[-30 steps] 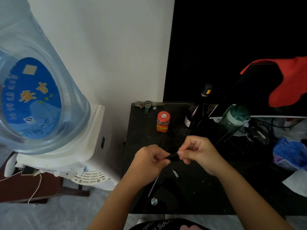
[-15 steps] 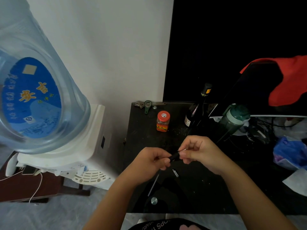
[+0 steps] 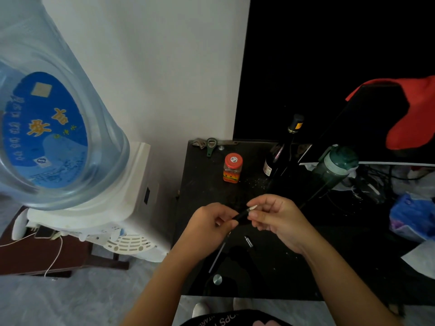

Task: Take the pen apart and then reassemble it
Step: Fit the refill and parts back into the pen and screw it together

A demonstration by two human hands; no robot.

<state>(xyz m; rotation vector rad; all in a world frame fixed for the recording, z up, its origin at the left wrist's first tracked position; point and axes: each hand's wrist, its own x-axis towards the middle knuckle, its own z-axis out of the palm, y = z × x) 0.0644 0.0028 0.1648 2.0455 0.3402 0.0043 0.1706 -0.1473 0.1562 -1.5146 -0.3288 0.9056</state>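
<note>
My left hand (image 3: 209, 228) grips the lower end of a black pen barrel (image 3: 241, 215) above the dark table (image 3: 270, 274). My right hand (image 3: 276, 216) pinches a small whitish end piece (image 3: 253, 207) at the barrel's upper end; I cannot tell whether that piece is joined to the barrel. A thin refill (image 3: 217, 256) lies slanted on the table below my left hand. Beside it lies a small black pen part with a silver clip (image 3: 248, 242). The rest of the barrel is hidden inside my left fist.
An orange jar with a red lid (image 3: 232, 168), a dark wine bottle (image 3: 281, 154) and a green flask (image 3: 335, 167) stand at the back of the table. A water dispenser (image 3: 77, 175) stands to the left. A blue bag (image 3: 412, 216) and cables lie right.
My right hand has drawn slightly right and up along the barrel, and a whitish end piece now shows between its fingertips. My left hand holds almost still.
</note>
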